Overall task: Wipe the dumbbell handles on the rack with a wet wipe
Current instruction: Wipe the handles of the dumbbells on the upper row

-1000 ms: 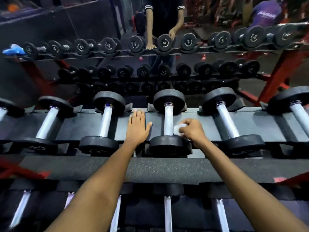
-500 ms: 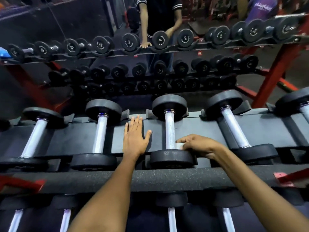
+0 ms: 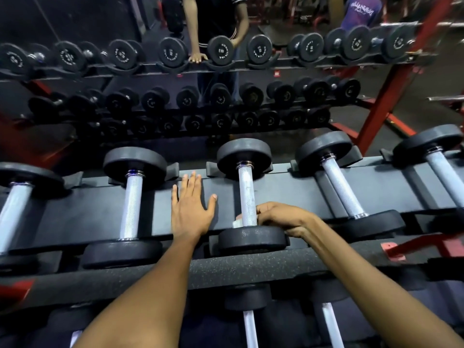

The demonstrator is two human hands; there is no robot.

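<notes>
Evidently the right hand point(image 3: 283, 218) curls round the centre-frame dumbbell handle point(image 3: 247, 194), pinching a limp wet wipe point(image 3: 237, 222) against rigid knurled steel, while the left hand point(image 3: 192, 209) lies flat, fingers straight, on the rack point(image 3: 288, 194).

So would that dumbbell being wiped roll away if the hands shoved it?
Probably not: the dumbbell has round ends seated in rack cradles. It likely feels heavy, with thick ends. The knurled handle should resist slipping.
</notes>
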